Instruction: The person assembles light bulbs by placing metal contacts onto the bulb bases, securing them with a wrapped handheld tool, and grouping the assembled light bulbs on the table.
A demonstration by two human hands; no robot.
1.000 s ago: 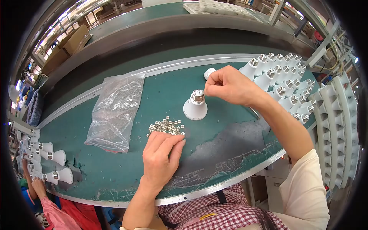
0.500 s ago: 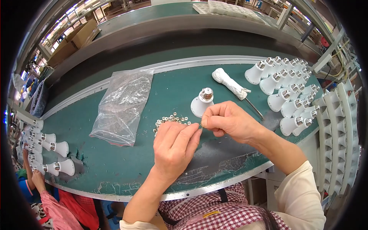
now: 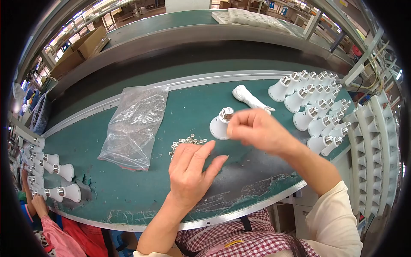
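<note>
My left hand (image 3: 188, 173) is over the green worktop, thumb and index finger spread apart, at the near edge of a pile of small metal caps (image 3: 188, 140). Nothing shows between its fingertips. My right hand (image 3: 257, 130) is slightly blurred, its thumb and fingers pinched together beside a white bulb housing (image 3: 219, 126). What the pinch holds is too small to make out. The housing stands upright with its metal screw base on top, and the right fingertips partly overlap its right side.
A clear plastic bag (image 3: 136, 128) lies left of the caps. A white-wrapped tool (image 3: 250, 98) lies behind my right hand. Bulb housings (image 3: 304, 120) stand in rows at the right; others (image 3: 66, 172) lie at the left near a co-worker's hand (image 3: 39, 205).
Half a second ago both hands' fingertips met in front of the housing. Now they are apart; my right hand has moved up to the housing, and my left thumb and index finger have spread.
</note>
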